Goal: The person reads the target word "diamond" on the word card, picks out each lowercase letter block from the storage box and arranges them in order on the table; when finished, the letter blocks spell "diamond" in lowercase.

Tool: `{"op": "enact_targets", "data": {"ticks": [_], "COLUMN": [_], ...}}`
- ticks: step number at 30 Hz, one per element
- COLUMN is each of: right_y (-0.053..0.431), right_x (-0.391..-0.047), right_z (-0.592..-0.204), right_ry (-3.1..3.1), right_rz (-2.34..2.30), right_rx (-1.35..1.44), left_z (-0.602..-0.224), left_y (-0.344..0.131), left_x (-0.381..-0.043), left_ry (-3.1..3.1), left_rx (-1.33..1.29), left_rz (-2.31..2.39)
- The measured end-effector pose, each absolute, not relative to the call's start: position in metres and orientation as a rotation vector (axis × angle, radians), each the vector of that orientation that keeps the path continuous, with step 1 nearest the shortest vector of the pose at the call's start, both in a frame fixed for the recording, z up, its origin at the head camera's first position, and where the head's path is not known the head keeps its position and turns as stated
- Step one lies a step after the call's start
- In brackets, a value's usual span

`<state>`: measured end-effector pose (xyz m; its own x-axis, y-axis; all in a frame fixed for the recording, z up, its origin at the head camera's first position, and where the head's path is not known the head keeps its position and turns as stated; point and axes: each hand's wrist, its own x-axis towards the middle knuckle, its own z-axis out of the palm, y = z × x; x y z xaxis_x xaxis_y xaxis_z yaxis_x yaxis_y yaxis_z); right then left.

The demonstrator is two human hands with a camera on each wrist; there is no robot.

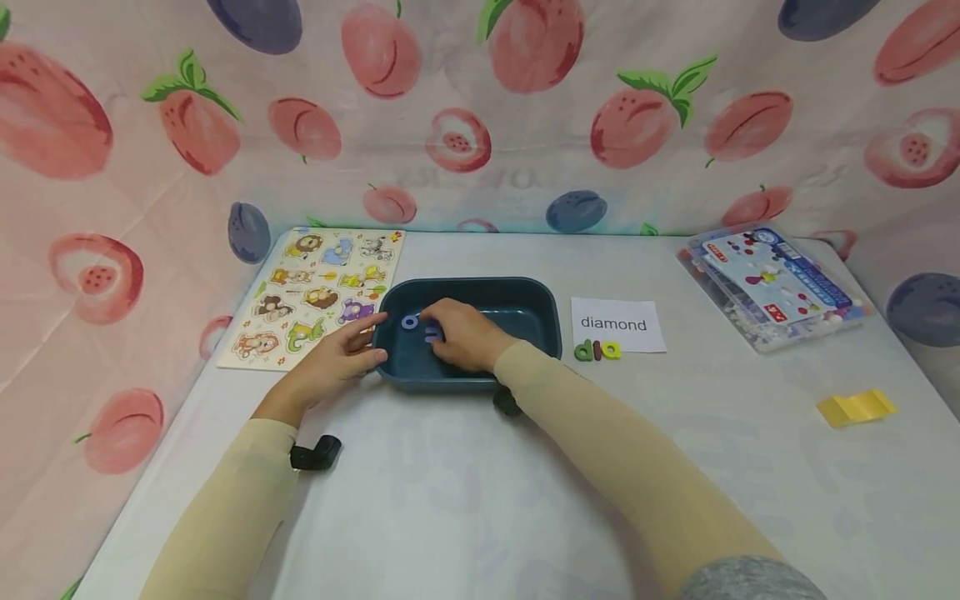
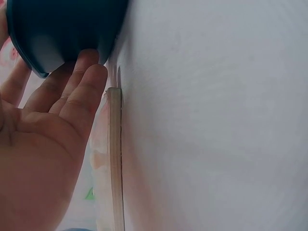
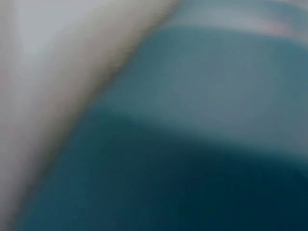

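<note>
Left hand (image 1: 333,360) is touching the tray (image 1: 517,325) at nine o'clock, fingers straight. I cannot tell if right hand (image 1: 467,335) is pinching the nearest letter (image 1: 432,330), likely light, stiff, best held edgewise.

Tabletop play or learning corner; room type uncertain from this tight view. Evidence: fruit-print cloth (image 1: 525,125) hung behind, white-covered table (image 1: 420,483), animal puzzle board (image 1: 311,292), printed "diamond" card (image 1: 618,323).

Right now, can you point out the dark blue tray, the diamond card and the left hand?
Dark blue tray (image 1: 528,327): head view, bare floor inside.
Diamond card (image 1: 617,324): head view, its printed word.
Left hand (image 1: 326,365): head view, back of the hand.
</note>
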<state>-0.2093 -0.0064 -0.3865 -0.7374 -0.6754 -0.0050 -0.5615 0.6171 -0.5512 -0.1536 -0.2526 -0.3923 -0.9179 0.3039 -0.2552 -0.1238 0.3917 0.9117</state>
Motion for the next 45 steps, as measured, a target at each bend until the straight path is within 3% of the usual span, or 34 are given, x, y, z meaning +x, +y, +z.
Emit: {"op": "enact_targets", "data": {"ticks": [45], "right_y": [-0.003], "right_x": [-0.2065], "right_z": [-0.3804], "right_ry": [2.626], "right_rz": [-0.932], "right_rx": [-0.913], "left_z": [-0.392], "left_y": [-0.2521], "left_x": [-0.1516], "left_ry": [2.253], "left_rx": [0.155], "left_rz": [1.57]}}
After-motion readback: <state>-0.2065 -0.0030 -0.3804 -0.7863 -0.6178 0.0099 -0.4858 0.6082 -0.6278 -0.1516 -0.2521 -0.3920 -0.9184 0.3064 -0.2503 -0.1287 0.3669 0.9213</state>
